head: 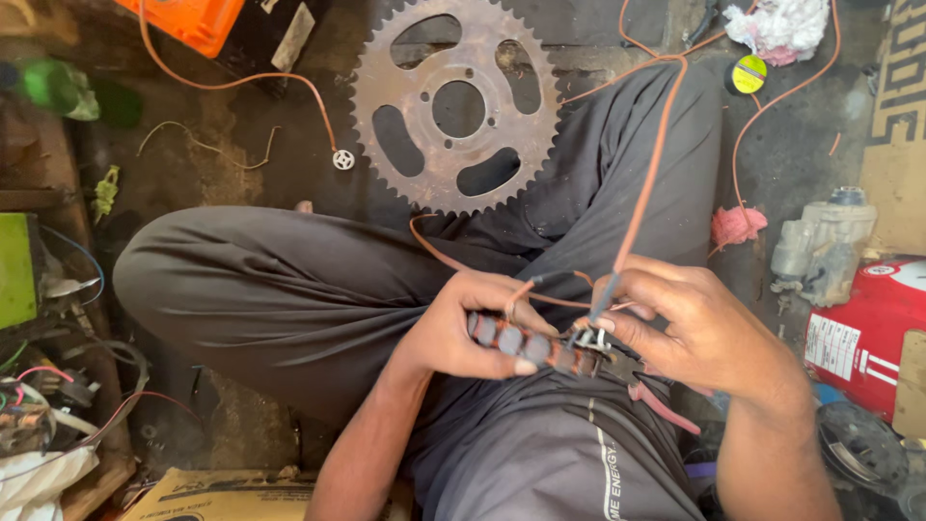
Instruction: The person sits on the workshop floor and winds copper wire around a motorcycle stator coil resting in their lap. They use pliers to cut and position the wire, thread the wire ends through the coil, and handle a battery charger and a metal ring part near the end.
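Note:
I sit cross-legged on a dirty floor in dark trousers. My left hand (pixel 461 328) grips a round wound stator coil (pixel 535 345) with copper-coloured windings, held over my lap. My right hand (pixel 690 323) pinches a thin copper wire (pixel 648 183) at the coil's right edge, near a small metal terminal (pixel 590 338). The wire runs up from my fingers across my right knee toward the top of the view. Part of the coil is hidden under both hands.
A large rusty toothed sprocket (pixel 455 104) lies on the floor ahead of my knees. An orange box (pixel 188 19) sits top left, a yellow tape roll (pixel 748 74) and rags top right, a red container (pixel 868 333) at right, tangled wiring (pixel 39 386) at left.

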Demonstrator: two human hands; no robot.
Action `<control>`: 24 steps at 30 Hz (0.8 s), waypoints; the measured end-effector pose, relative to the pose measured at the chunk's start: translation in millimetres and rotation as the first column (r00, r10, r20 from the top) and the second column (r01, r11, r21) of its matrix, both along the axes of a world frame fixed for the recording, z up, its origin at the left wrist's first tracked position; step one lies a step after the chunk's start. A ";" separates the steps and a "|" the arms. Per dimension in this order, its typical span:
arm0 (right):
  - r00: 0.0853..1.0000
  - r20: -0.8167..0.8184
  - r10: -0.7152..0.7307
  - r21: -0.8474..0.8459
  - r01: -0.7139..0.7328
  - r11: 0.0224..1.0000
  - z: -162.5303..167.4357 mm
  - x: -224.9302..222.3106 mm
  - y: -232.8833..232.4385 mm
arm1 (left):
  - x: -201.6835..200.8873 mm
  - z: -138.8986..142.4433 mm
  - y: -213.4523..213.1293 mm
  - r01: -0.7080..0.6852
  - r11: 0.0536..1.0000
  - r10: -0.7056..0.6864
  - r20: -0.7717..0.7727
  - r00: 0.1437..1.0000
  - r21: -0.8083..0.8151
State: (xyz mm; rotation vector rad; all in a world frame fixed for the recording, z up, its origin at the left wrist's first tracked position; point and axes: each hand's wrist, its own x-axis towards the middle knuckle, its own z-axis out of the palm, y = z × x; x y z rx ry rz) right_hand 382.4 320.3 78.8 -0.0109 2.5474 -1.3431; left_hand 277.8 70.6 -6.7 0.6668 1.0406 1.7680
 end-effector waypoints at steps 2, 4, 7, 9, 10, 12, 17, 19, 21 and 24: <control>0.999 0.032 0.017 -0.024 -0.016 1.000 -0.4 1.6 6.1 | 1.3 6.2 0.8 -0.028 0.999 0.034 -0.222 0.974 0.028; 0.996 0.075 0.049 -0.096 -0.042 0.994 -2.0 3.2 13.1 | 4.9 11.1 2.0 -0.066 0.997 0.072 -0.389 0.918 0.028; 0.985 0.155 -0.070 -0.079 0.082 0.993 -5.7 10.9 16.0 | 11.6 14.6 4.9 -0.167 0.986 0.146 -0.559 0.816 0.014; 0.986 0.136 -0.094 -0.067 0.104 0.992 -8.7 15.9 16.9 | 16.4 15.0 5.9 -0.244 0.969 0.209 -0.652 0.729 0.037; 0.987 0.126 -0.103 -0.065 0.112 0.992 -10.3 18.3 16.9 | 17.9 14.2 6.5 -0.261 0.964 0.224 -0.673 0.705 0.048; 0.982 0.122 -0.143 -0.040 0.149 0.988 -13.8 22.7 16.8 | 20.9 12.3 7.1 -0.298 0.952 0.253 -0.714 0.653 0.065; 0.963 0.116 -0.242 -0.074 0.251 0.965 -24.0 32.6 13.4 | 26.7 8.5 7.4 -0.353 0.931 0.281 -0.795 0.537 0.091; 0.958 0.116 -0.262 -0.095 0.274 0.957 -26.4 34.6 13.6 | 28.0 7.5 7.8 -0.370 0.925 0.279 -0.812 0.513 0.085; 0.966 0.081 -0.247 -0.163 0.257 0.953 -26.9 35.1 13.8 | 28.8 6.5 9.0 -0.378 0.923 0.273 -0.819 0.505 0.074; 0.953 0.147 -0.266 -0.051 0.276 0.960 -23.6 32.8 13.1 | 27.8 3.9 10.0 -0.341 0.937 0.281 -0.751 0.598 0.079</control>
